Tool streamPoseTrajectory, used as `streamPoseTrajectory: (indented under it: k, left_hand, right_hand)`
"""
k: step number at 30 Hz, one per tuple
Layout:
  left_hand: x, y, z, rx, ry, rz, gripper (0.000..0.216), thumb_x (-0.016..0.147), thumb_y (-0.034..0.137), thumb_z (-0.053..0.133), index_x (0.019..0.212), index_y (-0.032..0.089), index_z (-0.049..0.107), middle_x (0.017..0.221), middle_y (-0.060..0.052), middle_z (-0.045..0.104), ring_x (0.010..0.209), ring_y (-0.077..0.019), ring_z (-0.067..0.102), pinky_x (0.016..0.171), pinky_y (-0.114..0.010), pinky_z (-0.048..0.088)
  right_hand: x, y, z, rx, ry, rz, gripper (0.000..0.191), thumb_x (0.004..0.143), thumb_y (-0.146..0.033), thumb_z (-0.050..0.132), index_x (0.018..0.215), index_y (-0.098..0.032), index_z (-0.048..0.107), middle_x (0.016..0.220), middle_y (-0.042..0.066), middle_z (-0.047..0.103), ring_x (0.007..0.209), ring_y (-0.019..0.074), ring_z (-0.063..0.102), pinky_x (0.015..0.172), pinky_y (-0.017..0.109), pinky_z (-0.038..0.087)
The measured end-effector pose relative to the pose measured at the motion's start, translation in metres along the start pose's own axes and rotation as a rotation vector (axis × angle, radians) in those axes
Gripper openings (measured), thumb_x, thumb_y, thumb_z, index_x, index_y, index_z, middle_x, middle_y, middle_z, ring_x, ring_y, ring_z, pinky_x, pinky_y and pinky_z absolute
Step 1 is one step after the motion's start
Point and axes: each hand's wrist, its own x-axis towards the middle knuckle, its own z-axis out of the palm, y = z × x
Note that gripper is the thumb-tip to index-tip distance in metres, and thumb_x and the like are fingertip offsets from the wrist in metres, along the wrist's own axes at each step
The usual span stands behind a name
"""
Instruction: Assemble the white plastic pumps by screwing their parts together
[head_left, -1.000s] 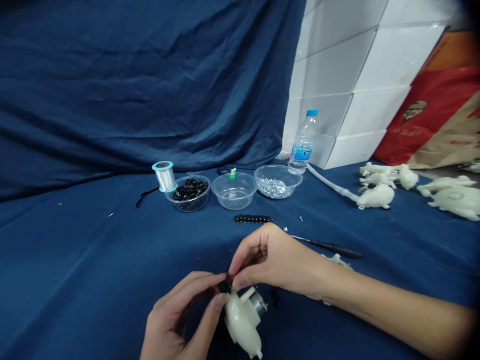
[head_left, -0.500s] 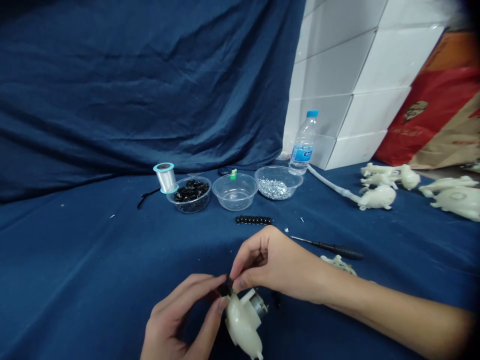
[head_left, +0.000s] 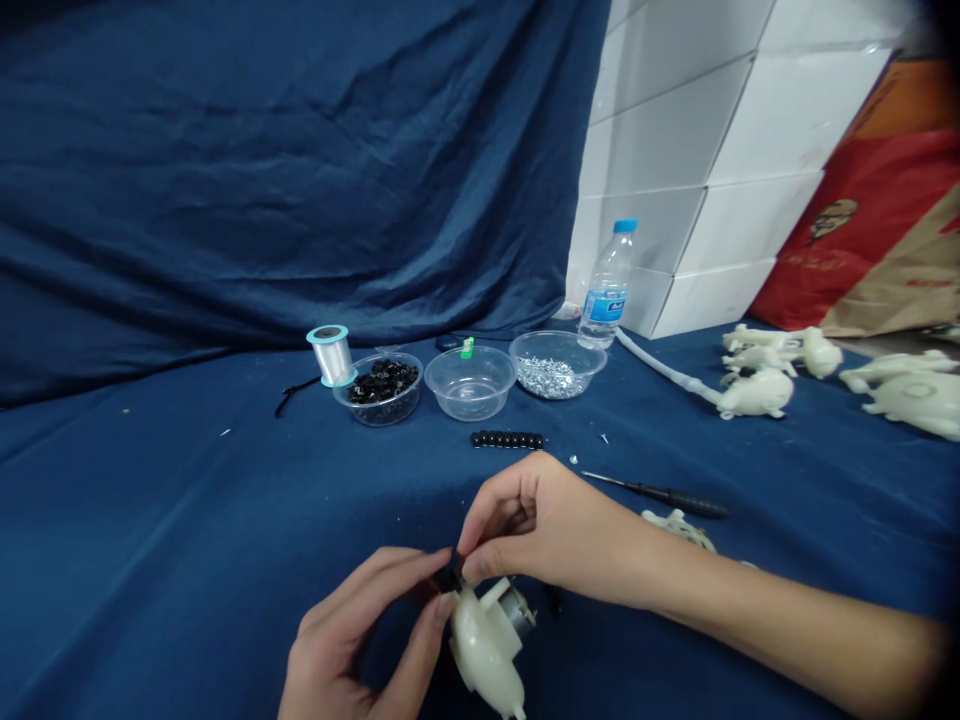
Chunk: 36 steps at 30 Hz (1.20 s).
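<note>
A cream plastic housing (head_left: pixel 484 645) with a small silver motor (head_left: pixel 517 607) on its right side sits low in the middle of the view. At its upper end is a small black piece (head_left: pixel 448 580), partly covered by fingers. My left hand (head_left: pixel 367 630) pinches this black piece from the left, thumb touching the housing. From the right, my right hand (head_left: pixel 525 520) has thumb and forefinger pressed together at the same spot. Whatever lies between those right fingertips is too small and covered to make out.
Behind my hands stand clear bowls of black parts (head_left: pixel 382 385) and silver screws (head_left: pixel 551 375), another clear bowl (head_left: pixel 470 385), a wire spool (head_left: pixel 331 355) and a water bottle (head_left: pixel 606 290). A screwdriver (head_left: pixel 675 498), a black bead-like strip (head_left: pixel 508 440) and cream plastic parts (head_left: pixel 757 390) lie around.
My right fingertips have shifted very slightly left at the black piece. Otherwise both hands and the housing stay almost where they were.
</note>
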Motion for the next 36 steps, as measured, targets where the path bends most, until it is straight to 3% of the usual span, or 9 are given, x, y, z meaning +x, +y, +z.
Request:
streamPoseTrajectory:
  k: [15,27,36]
  left_hand:
    - [0.000,-0.005,-0.003,0.045,-0.038,0.067,0.028,0.090,0.015,0.064,0.111,0.033,0.066,0.096,0.006,0.071,0.085,-0.0083,0.072,0.078,-0.012,0.059]
    - [-0.001,-0.004,-0.002,0.063,-0.013,0.093,0.027,0.089,0.015,0.065,0.111,0.031,0.066,0.094,0.006,0.071,0.082,-0.0075,0.072,0.075,-0.010,0.058]
    - [0.001,-0.003,-0.003,0.109,-0.017,0.103,0.027,0.088,0.015,0.065,0.110,0.031,0.066,0.093,0.007,0.071,0.081,-0.0056,0.072,0.076,-0.007,0.057]
  right_hand:
    - [-0.007,-0.012,0.001,-0.146,0.022,-0.034,0.014,0.066,-0.015,0.083,0.079,-0.014,0.078,0.078,0.006,0.078,0.073,0.0181,0.073,0.069,0.026,0.058]
    - [-0.008,-0.003,0.004,-0.238,0.049,-0.098,0.006,0.073,-0.021,0.078,0.078,-0.017,0.079,0.073,0.004,0.078,0.067,0.0157,0.070,0.061,0.023,0.053]
    - [-0.007,-0.003,0.004,-0.292,0.040,-0.134,0.005,0.077,-0.023,0.076,0.081,-0.020,0.079,0.076,0.002,0.077,0.070,0.0160,0.069,0.064,0.025,0.053]
